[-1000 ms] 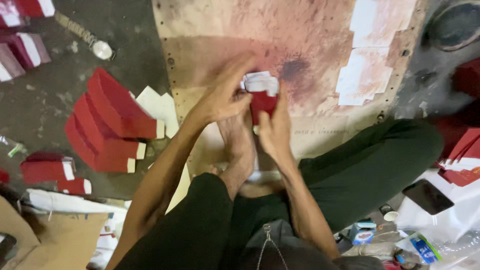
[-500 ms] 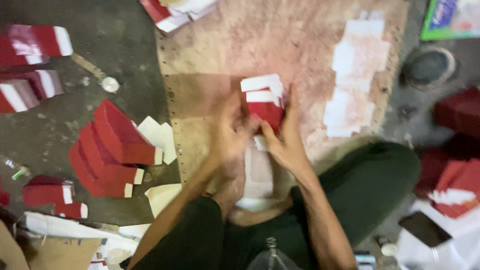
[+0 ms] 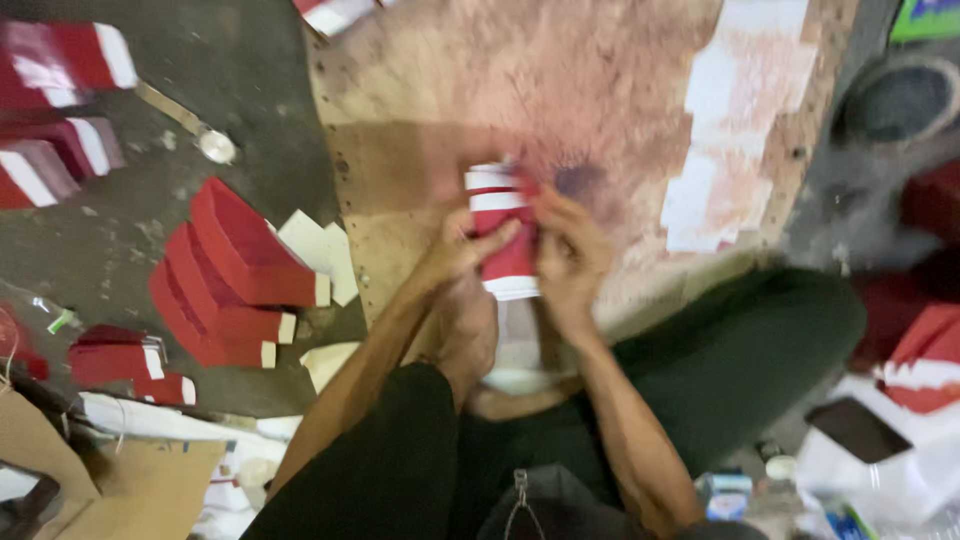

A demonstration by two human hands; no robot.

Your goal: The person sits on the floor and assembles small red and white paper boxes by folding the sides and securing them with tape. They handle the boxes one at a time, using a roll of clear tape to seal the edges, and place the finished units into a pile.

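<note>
Box (image 3: 505, 235) shifted left, both hands' fingers (image 3: 560, 240) clasping it

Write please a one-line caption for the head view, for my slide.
Seated on the floor, a person grips a red and white box with left hand and right hand over a stained board.
</note>
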